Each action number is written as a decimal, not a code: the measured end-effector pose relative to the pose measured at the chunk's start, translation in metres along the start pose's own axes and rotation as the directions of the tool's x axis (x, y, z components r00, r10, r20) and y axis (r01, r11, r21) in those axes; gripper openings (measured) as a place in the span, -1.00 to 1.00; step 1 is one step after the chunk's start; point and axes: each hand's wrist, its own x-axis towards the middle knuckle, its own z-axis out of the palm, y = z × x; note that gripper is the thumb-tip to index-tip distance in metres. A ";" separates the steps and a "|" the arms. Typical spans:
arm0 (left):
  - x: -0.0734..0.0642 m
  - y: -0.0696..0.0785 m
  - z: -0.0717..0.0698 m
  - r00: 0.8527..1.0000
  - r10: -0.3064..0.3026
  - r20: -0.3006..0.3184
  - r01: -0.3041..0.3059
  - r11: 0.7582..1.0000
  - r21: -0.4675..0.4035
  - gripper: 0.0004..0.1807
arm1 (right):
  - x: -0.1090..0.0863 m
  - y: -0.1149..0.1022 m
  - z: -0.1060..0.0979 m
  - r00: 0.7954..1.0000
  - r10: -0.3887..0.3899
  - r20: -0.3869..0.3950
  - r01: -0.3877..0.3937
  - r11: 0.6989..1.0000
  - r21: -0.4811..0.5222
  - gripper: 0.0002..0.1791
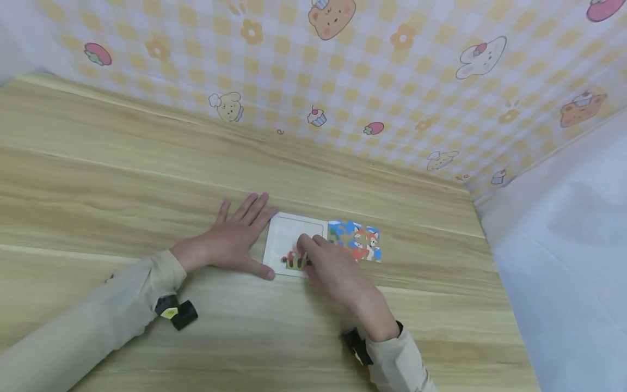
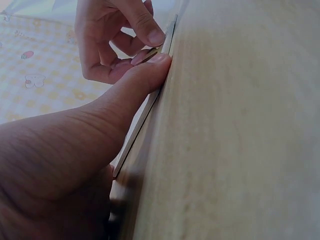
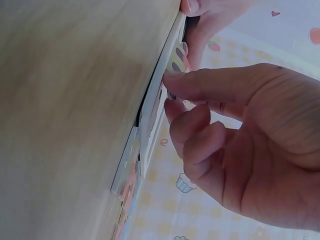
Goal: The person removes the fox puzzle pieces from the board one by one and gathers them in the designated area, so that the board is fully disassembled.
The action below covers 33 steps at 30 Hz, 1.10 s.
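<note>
A white square puzzle board [image 1: 286,234] lies on the wooden table. My left hand [image 1: 230,239] rests along its left side with fingers spread, the thumb at the near left corner and the index fingertip at the far left corner. Low over the board's near edge, my right hand [image 1: 335,267] pinches a puzzle piece [image 3: 176,62] between thumb and fingertips. Green and red print [image 1: 293,261] shows beside those fingertips in the head view. Seen edge-on in the left wrist view, the held piece [image 2: 150,55] looks thin and tilted above the board. My right hand hides the board's right part.
Several loose puzzle pieces [image 1: 349,231], printed with blue and orange foxes, lie just right of the board. A checkered cloth [image 1: 294,71] with cartoon prints hangs behind the table [image 1: 147,218]. Both wrists carry small black cameras [image 1: 177,313]. The table's right edge drops off beside a pale surface [image 1: 563,245].
</note>
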 end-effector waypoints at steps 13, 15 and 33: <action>0.000 -0.002 0.001 1.000 0.006 -0.008 -0.006 1.000 -0.010 0.31 | 0.001 0.002 0.001 1.000 -0.011 -0.022 0.011 1.000 -0.008 -0.70; 0.000 -0.002 0.001 1.000 0.006 -0.009 -0.006 1.000 -0.012 0.31 | 0.001 0.002 0.001 0.999 -0.022 -0.032 0.022 1.000 -0.009 -0.69; -0.001 -0.001 0.000 1.000 0.005 -0.001 -0.005 1.000 -0.018 0.32 | -0.007 0.010 -0.018 0.999 -0.022 -0.028 0.024 0.995 0.101 -0.73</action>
